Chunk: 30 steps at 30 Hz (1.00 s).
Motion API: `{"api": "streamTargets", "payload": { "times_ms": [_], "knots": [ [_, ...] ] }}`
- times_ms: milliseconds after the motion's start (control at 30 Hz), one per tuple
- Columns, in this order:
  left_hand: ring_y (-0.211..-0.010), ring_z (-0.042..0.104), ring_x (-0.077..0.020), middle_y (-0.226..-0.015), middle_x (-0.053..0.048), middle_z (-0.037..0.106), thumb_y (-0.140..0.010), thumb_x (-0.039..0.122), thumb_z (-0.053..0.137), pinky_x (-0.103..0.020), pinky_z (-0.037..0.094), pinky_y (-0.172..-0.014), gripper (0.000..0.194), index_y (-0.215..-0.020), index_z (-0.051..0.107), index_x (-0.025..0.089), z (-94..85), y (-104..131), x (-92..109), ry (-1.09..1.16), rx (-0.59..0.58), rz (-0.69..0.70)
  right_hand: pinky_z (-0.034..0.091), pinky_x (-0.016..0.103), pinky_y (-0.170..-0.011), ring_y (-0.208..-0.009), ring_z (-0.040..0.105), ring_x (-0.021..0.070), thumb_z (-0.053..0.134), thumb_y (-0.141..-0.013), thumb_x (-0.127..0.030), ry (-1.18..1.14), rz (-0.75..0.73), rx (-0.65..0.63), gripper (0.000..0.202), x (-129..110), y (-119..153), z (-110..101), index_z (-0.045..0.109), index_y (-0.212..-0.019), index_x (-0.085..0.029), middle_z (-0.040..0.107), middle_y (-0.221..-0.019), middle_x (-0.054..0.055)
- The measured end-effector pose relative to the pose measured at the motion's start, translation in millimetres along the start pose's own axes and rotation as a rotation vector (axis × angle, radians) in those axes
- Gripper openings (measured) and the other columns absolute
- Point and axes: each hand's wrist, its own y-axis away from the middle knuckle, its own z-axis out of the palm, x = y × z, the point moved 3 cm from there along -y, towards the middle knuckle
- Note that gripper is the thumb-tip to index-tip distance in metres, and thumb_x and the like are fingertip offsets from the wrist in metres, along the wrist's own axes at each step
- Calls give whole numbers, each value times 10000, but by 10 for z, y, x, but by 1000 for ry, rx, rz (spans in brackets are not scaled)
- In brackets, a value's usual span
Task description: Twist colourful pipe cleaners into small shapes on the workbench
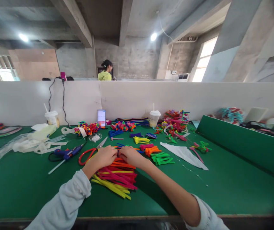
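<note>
My left hand and my right hand meet fingertip to fingertip at the middle of the table, with curled, closed fingers. What they pinch is hidden behind the knuckles. Under and in front of them lies a loose pile of red and orange pipe cleaners, with yellow pipe cleaners at its near side. Red-handled scissors lie partly open beside my left hand. Just past my right hand are small bundles of bent pipe cleaners: orange, green and yellow.
A blue glue gun and clear plastic strips lie left. A phone leans on the white partition, near two lidded cups. White paper and a green divider are right. Someone in yellow is beyond.
</note>
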Motion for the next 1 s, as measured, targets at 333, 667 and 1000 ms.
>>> {"api": "streamTargets", "payload": {
  "times_ms": [333, 667, 1000],
  "knots": [
    [-854, 534, -173, -864, -47, 593, -842, 245, 398, -260, 420, -707, 198, -875, 587, 198, -94, -3, -84, -17, 112, 0, 313, 244, -682, -805, 484, 142, 450, -831, -166, 24, 83, 237, 108, 111, 3, -55, 555, -846, -182, 568, -828, 30],
    [-839, 534, -177, -848, -50, 599, -822, 239, 412, -274, 411, -726, 179, -870, 578, 193, -98, -22, -132, 97, 169, -86, 354, 282, -722, -816, 472, 172, 387, -831, -129, -98, 109, 372, 146, 98, 39, -122, 513, -888, -176, 555, -853, 62],
    [-468, 520, -97, -619, 28, 565, -753, 306, 444, -226, 415, -496, 142, -777, 491, 175, 21, -89, -231, 1019, 376, -318, 332, 233, -569, -587, 430, 107, 483, -733, -253, -851, 306, 380, 110, 189, -11, -29, 507, -671, -164, 480, -613, -25]
  ]
}}
